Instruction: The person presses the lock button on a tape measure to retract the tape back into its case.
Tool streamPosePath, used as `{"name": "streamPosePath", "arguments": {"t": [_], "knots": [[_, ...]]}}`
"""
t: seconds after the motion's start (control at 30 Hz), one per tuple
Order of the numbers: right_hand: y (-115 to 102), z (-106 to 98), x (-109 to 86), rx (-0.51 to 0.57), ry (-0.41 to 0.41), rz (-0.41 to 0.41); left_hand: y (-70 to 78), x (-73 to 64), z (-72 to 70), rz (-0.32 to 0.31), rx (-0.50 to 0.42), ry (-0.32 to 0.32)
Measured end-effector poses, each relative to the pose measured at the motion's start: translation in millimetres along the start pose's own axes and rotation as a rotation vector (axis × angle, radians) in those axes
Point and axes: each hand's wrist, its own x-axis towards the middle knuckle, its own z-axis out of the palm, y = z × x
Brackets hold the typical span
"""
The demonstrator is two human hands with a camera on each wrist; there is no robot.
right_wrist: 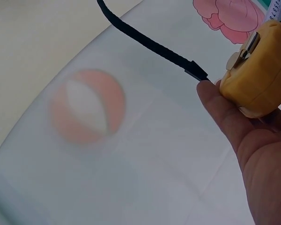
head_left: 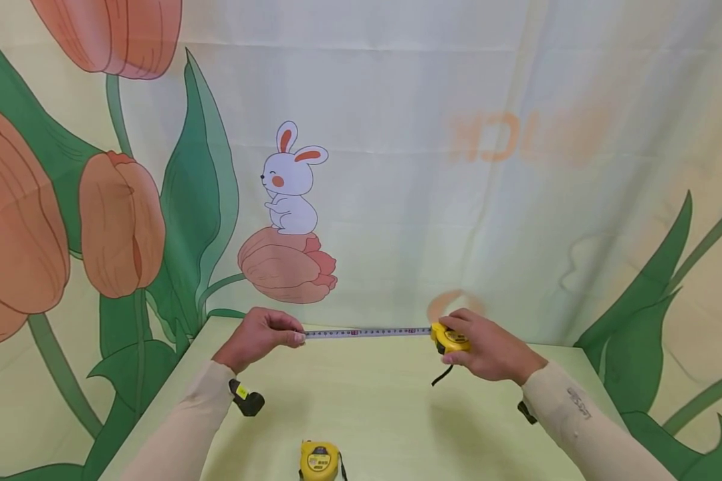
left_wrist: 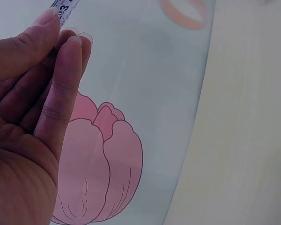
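Observation:
Between my two hands a white measuring blade (head_left: 367,333) stretches almost level above the far part of the table. My left hand (head_left: 271,336) pinches its free end between thumb and fingers; the left wrist view shows the blade's numbers (left_wrist: 63,10) at the thumb tip. In my right hand (head_left: 487,344) is the yellow tape measure (head_left: 451,339), gripped by its case, with the blade coming out toward the left. A black wrist strap (right_wrist: 150,44) dangles from the case. The palm side of the right hand (right_wrist: 257,140) shows under the case in the right wrist view.
A second yellow tape measure (head_left: 319,461) lies on the pale table (head_left: 367,401) near its front. Behind the table hangs a curtain (head_left: 397,200) printed with tulips and a white rabbit (head_left: 291,194). Black wrist devices (head_left: 248,399) sit at both sleeves.

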Motion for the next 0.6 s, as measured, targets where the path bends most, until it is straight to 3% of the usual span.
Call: {"name": "streamPosePath", "arguments": {"t": [0.6], "knots": [[-5.1,0.0,0.1,0.003,-0.011,-0.006,0.9,-0.6,2.3,0.019,-0.012,-0.019]]}}
